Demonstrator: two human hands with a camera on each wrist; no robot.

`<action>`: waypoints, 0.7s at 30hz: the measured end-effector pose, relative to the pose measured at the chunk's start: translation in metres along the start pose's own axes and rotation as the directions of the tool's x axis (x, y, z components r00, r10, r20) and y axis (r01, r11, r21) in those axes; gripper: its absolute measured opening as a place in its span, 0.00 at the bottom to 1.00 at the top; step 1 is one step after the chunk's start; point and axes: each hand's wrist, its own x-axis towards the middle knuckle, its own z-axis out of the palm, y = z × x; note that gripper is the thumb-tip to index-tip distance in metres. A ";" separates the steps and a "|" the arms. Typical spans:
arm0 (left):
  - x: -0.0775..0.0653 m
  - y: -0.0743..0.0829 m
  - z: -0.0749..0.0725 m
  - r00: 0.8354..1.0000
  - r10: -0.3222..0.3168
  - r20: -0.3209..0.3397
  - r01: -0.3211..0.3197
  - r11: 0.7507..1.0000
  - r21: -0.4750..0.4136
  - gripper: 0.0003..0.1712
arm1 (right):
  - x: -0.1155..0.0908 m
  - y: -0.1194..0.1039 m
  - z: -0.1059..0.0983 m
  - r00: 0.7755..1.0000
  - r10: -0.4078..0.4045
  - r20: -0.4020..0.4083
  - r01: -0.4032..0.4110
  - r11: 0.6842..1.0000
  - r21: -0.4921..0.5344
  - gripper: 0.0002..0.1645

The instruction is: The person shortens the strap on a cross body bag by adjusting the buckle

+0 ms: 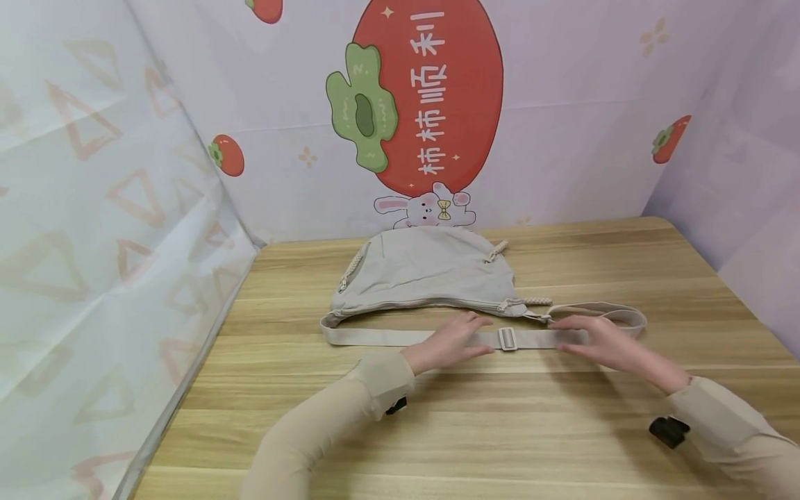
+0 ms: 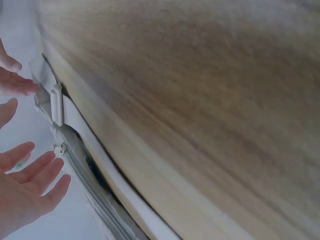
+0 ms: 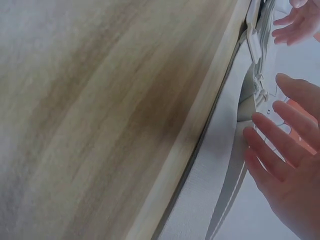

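Note:
A light beige fabric bag (image 1: 431, 271) lies flat at the back of the table, its zipper along the near edge. Its webbing strap (image 1: 375, 338) runs across in front of it, with a pale slider buckle (image 1: 507, 339) in the middle and a loop at the right. Just left of the buckle is my left hand (image 1: 446, 342), fingers spread and slightly bent over the strap. My right hand (image 1: 598, 340) is on the buckle's other side. Both wrist views show the left hand (image 2: 30, 192) and right hand (image 3: 290, 155) with parted fingers and nothing in them.
Braided cord pulls (image 1: 537, 301) hang from the bag's zippers. The wooden table (image 1: 475, 430) ends at a printed backdrop (image 1: 562, 125) behind the bag. A white patterned cloth (image 1: 112, 229) stands along the left edge.

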 end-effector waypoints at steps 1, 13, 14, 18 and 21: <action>0.002 0.001 0.002 1.000 -0.007 0.005 0.007 1.000 -0.009 0.29 | 0.001 0.001 0.001 1.000 -0.002 0.004 0.002 1.000 0.000 0.19; 0.015 -0.002 0.014 0.998 -0.058 0.040 0.058 0.998 -0.019 0.27 | 0.010 0.002 0.018 0.997 0.012 0.082 -0.016 0.999 0.043 0.18; 0.016 -0.003 0.014 0.997 -0.058 0.041 0.059 0.998 -0.020 0.26 | 0.011 0.003 0.019 0.996 0.018 0.088 -0.021 0.999 0.039 0.18; 0.018 -0.007 0.018 0.996 -0.069 0.050 0.069 0.997 -0.015 0.24 | 0.013 0.004 0.023 0.992 0.044 0.119 -0.048 0.998 0.035 0.19; 0.020 -0.010 0.019 0.994 -0.086 0.066 0.086 0.996 -0.007 0.23 | 0.015 0.005 0.024 0.987 0.056 0.153 -0.062 0.998 0.031 0.20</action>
